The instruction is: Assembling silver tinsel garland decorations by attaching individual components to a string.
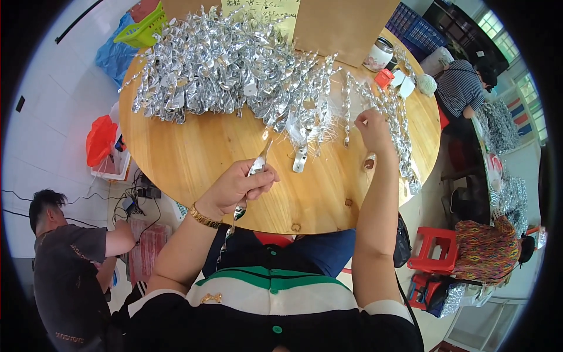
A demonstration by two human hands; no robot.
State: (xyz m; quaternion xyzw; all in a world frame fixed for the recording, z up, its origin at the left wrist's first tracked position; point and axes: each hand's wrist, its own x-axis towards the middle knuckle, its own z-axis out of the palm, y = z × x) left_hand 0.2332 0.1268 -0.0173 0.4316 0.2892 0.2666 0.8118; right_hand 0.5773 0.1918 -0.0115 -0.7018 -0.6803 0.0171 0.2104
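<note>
My left hand [239,185] pinches a tilted silver strip [258,165]; my right hand [373,131], arm outstretched, curls its fingers, grip unclear.

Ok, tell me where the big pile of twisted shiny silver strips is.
In the head view, that pile covers the far side of the light wooden table, left to centre, beside the lime-green plastic basket.

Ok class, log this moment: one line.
Left hand: grips silver twisted strip | Right hand: near silver twisted strands, grip unclear | Round wooden table: heaped silver strips
</note>
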